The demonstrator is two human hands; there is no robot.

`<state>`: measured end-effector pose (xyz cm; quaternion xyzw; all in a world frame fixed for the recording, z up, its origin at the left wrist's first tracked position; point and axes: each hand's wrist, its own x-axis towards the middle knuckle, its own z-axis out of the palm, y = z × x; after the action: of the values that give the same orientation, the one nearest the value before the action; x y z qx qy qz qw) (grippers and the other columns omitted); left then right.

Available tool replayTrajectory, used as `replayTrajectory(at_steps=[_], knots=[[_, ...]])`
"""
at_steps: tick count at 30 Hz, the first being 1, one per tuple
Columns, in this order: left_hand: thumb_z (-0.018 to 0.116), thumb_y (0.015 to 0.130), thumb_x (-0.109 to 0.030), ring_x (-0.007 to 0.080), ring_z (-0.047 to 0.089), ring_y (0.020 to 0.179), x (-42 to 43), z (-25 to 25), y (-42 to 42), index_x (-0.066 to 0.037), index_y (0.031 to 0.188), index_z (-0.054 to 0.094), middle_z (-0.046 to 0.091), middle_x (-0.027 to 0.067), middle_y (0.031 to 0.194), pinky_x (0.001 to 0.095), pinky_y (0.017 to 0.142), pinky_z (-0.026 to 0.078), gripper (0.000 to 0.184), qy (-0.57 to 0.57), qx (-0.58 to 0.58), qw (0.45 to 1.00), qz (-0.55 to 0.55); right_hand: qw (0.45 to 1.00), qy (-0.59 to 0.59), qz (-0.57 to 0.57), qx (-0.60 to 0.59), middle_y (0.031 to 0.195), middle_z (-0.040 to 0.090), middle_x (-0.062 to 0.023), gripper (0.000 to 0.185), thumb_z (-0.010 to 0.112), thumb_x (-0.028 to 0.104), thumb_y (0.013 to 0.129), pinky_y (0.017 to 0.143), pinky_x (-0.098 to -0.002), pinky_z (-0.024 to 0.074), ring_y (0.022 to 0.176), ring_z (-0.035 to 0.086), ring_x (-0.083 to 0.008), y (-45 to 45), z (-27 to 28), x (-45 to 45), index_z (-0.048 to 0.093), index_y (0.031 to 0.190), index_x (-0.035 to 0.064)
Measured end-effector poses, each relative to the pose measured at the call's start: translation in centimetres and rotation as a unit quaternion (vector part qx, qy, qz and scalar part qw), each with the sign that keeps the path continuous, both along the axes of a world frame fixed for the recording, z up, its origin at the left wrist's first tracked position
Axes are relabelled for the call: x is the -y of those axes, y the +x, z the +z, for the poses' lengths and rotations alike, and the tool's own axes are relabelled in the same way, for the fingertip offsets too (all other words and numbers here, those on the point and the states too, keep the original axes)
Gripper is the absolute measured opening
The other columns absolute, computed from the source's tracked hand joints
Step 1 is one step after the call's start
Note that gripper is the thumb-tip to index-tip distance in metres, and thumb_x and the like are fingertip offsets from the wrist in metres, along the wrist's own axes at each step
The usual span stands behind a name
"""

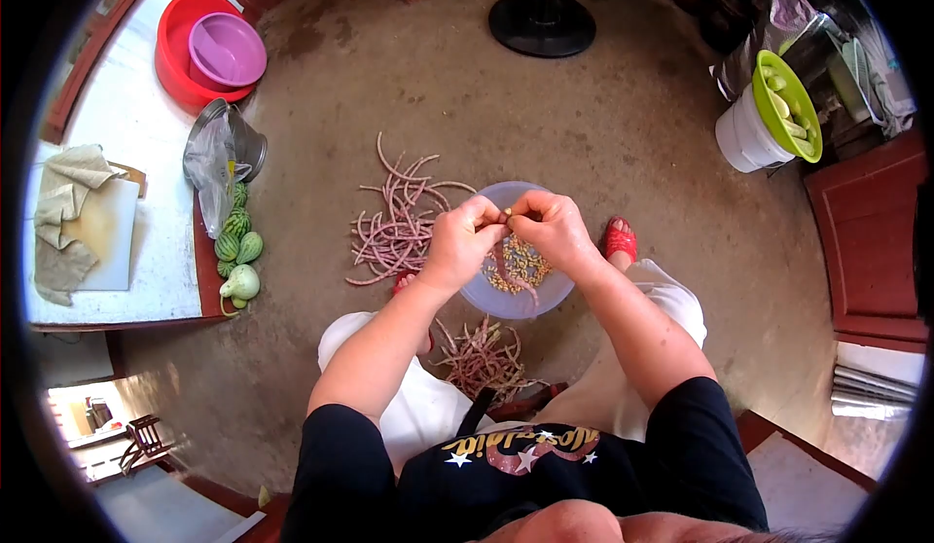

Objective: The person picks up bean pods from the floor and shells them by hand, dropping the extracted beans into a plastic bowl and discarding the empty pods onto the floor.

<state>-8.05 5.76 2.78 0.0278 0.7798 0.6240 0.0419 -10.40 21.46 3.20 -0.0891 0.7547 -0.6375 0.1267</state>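
Above a translucent bluish bowl (556,298), my left hand (459,243) and my right hand (556,235) meet with their fingertips pinched together. Between them is a purplish long bean pod (526,288), its loose end hanging down over the bowl. A pale bean shows at the fingertips. Loose shelled beans (525,263) lie scattered on the bowl's bottom. Left of the bowl, a heap of whole purple long bean pods (399,222) rests on the floor. Closer to my body, between my feet, sits a pile of thin, crumpled-looking pods (481,358).
Green melons and a pale gourd (241,281) line the counter's base at left. Red and purple basins (228,50) stand behind a metal pot (249,144). A black round stand base (542,24) is ahead. At right, a green basin (789,105) tops a white bucket (747,138).
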Motion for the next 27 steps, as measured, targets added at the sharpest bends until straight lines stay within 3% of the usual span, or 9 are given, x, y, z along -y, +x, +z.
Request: replayTrajectory(at_steps=[2, 9, 11, 15, 23, 25, 27], knots=[[0.059, 0.076, 0.003, 0.0056, 0.054, 0.068, 0.1, -0.1, -0.1, 0.000, 0.083, 0.055, 0.060, 0.0027, 0.073, 0.0211, 0.061, 0.045, 0.008, 0.082, 0.064, 0.994, -0.022, 1.000, -0.005, 0.001, 0.006, 0.057, 0.053, -0.0024, 0.006, 0.057, 0.006, 0.070, 0.049, -0.0249, 0.0391, 0.056, 0.047, -0.0060, 0.1, -0.1, 0.0, 0.056, 0.069, -0.0004], [0.059, 0.076, 0.005, 0.0078, 0.056, 0.072, 0.2, 0.7, -0.6, 0.000, 0.087, 0.055, 0.059, 0.0023, 0.080, 0.0214, 0.066, 0.047, 0.013, 0.101, 0.096, 0.989, -0.056, 0.995, -0.083, 0.002, 0.056, 0.062, 0.053, 0.0011, 0.006, 0.056, 0.006, 0.073, 0.051, -0.0223, 0.0381, 0.059, 0.046, -0.0046, 0.2, -0.2, -0.4, 0.055, 0.071, 0.0002], [0.059, 0.076, 0.004, 0.0090, 0.057, 0.072, 0.6, 1.2, -1.0, -0.001, 0.090, 0.055, 0.059, 0.0021, 0.079, 0.0222, 0.067, 0.047, 0.015, 0.180, 0.141, 0.970, -0.079, 0.991, -0.110, 0.020, 0.073, 0.064, 0.054, 0.0016, 0.006, 0.055, 0.006, 0.074, 0.053, -0.0218, 0.0384, 0.061, 0.047, -0.0044, 0.2, 0.4, -0.6, 0.055, 0.073, 0.0002], [0.059, 0.079, -0.003, 0.0107, 0.057, 0.073, 1.2, 0.8, -1.7, -0.001, 0.091, 0.057, 0.060, 0.0034, 0.080, 0.0238, 0.069, 0.046, 0.012, 0.219, 0.181, 0.951, -0.121, 0.989, -0.131, 0.026, 0.061, 0.065, 0.054, 0.0023, 0.005, 0.054, 0.005, 0.076, 0.054, -0.0207, 0.0392, 0.061, 0.048, -0.0040, 0.3, 0.9, -0.8, 0.056, 0.075, 0.0004], [0.056, 0.084, -0.009, 0.0112, 0.056, 0.077, 0.4, -1.1, -2.2, -0.001, 0.093, 0.057, 0.059, 0.0037, 0.085, 0.0249, 0.071, 0.046, 0.013, 0.230, 0.160, 0.954, -0.110, 0.962, -0.189, 0.037, 0.193, 0.063, 0.054, 0.0014, 0.004, 0.054, 0.007, 0.076, 0.048, -0.0198, 0.0352, 0.054, 0.046, -0.0046, -0.3, 0.7, -1.6, 0.056, 0.075, 0.0038], [0.053, 0.085, -0.007, 0.0111, 0.056, 0.078, 0.1, -1.9, -2.3, 0.000, 0.093, 0.055, 0.060, 0.0036, 0.086, 0.0256, 0.072, 0.046, 0.011, 0.224, 0.148, 0.959, -0.093, 0.970, -0.148, -0.020, 0.193, 0.061, 0.052, 0.0014, 0.003, 0.053, 0.006, 0.074, 0.046, -0.0207, 0.0353, 0.052, 0.046, -0.0051, -0.4, -0.1, -1.6, 0.055, 0.075, 0.0034], [0.050, 0.085, -0.003, 0.0121, 0.057, 0.081, 0.1, -2.5, -2.7, 0.000, 0.092, 0.053, 0.060, 0.0052, 0.087, 0.0264, 0.075, 0.046, 0.008, 0.109, 0.118, 0.985, -0.062, 0.976, -0.124, -0.042, 0.173, 0.061, 0.052, 0.0011, 0.003, 0.053, 0.006, 0.074, 0.045, -0.0207, 0.0350, 0.051, 0.045, -0.0053, -0.5, -1.8, -1.5, 0.055, 0.075, 0.0033]])
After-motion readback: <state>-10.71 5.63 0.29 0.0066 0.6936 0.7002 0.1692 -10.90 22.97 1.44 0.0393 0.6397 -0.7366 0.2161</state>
